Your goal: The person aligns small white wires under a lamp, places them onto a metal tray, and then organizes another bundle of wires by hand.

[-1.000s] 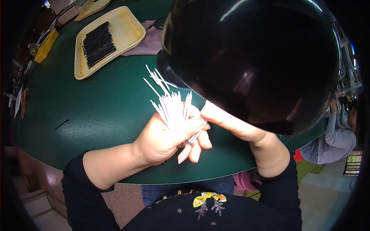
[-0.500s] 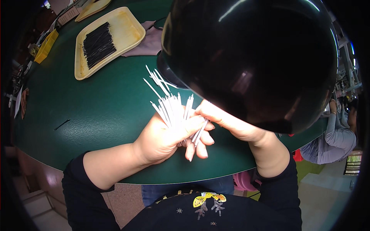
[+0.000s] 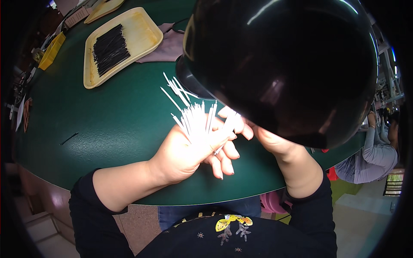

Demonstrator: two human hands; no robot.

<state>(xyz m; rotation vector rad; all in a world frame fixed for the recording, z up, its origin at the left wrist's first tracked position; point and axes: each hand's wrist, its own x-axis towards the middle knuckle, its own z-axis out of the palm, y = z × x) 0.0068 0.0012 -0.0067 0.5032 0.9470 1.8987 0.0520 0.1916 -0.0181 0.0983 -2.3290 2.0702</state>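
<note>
A bundle of thin white wires [image 3: 194, 118] fans upward out of my left hand [image 3: 178, 157], which is closed around it. Bright light washes out the middle of the bundle. Close by on the right, my right hand [image 3: 282, 144] is partly covered by a large black lamp shade [image 3: 279, 73]. Its thumb stands apart from its fingers, which reach toward the white wires at my left fingertips; whether they touch is lost in the glare. Several loose white wires [image 3: 176, 88] lie just beyond the bundle, by the round dark base [image 3: 189, 81] under the shade.
On the green table [image 3: 107, 116], a cream tray [image 3: 144, 32] holds many black wires [image 3: 111, 49]. A mauve cloth [image 3: 165, 47] lies beside it. One short black wire [image 3: 69, 138] rests at the left. A yellow bin [image 3: 51, 50] stands at the far left edge. Another person [image 3: 376, 157] sits at right.
My right thumb has drawn back to the right, away from the white wires, and its fingers have spread. My left fingers have shifted slightly, with the bundle still in that hand.
</note>
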